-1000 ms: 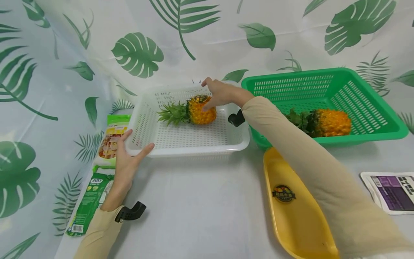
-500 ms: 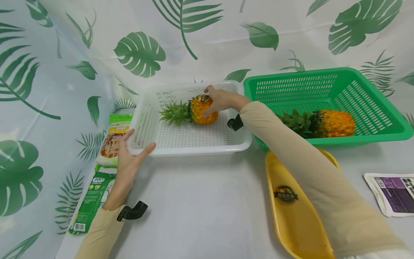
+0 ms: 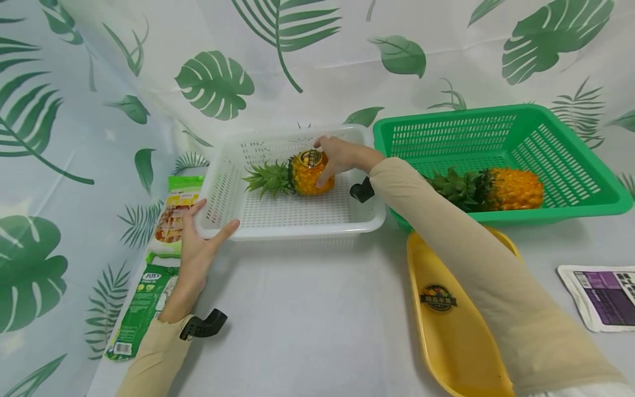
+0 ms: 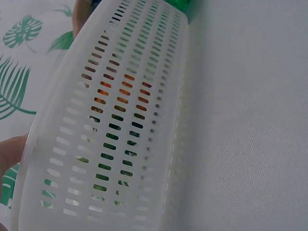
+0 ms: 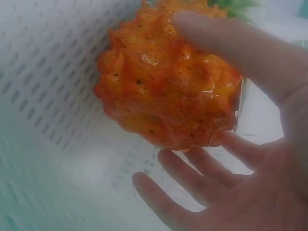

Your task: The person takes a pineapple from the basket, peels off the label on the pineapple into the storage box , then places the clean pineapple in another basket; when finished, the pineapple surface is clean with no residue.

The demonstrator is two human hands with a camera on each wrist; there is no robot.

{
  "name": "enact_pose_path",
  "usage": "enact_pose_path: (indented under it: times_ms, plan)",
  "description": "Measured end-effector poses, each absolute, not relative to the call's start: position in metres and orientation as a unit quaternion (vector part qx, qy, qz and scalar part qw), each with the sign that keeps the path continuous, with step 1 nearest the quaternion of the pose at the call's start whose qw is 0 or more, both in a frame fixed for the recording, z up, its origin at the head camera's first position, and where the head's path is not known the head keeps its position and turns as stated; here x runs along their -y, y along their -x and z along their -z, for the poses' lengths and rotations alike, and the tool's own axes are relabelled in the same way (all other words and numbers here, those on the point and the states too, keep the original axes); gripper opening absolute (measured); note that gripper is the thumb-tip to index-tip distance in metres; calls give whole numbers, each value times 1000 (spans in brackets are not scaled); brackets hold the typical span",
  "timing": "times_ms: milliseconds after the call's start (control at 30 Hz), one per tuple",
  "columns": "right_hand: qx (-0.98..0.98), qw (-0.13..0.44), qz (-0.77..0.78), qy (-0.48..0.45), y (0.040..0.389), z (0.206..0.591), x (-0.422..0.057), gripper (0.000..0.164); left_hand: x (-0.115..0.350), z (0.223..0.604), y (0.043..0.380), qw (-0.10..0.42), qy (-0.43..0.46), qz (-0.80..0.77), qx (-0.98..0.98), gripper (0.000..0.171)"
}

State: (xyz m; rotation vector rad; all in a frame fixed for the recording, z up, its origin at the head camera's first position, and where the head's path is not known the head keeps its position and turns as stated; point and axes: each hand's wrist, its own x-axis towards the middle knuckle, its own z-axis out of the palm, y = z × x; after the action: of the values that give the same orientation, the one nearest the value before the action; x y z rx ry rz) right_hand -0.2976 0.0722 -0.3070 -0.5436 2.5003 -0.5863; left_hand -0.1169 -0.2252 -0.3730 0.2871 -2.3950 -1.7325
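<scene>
An orange pineapple with a green crown lies on its side inside the white plastic basket, crown to the left. My right hand holds its base end. In the right wrist view, the thumb lies on one side of the pineapple and the fingers on the other, some fingertips apart from it. A round dark label shows on the fruit. My left hand rests at the basket's front left corner, thumb and fingers spread; most of that hand is outside the left wrist view.
A green basket holding another pineapple stands at right. Before it lies a yellow tray, partly under my right sleeve. Two packages lie left of the white basket. A purple and white packet is at far right.
The pineapple has turned slightly toward me under my right hand, and its label has moved down and forward. My left hand stays at the basket corner.
</scene>
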Motion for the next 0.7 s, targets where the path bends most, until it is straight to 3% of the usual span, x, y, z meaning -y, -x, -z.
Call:
enact_pose_path:
  times_ms: [700]
  plan:
    - [-904, 249, 224, 265, 299, 314, -64, 98, 227, 376, 117, 87, -91, 583, 802, 89]
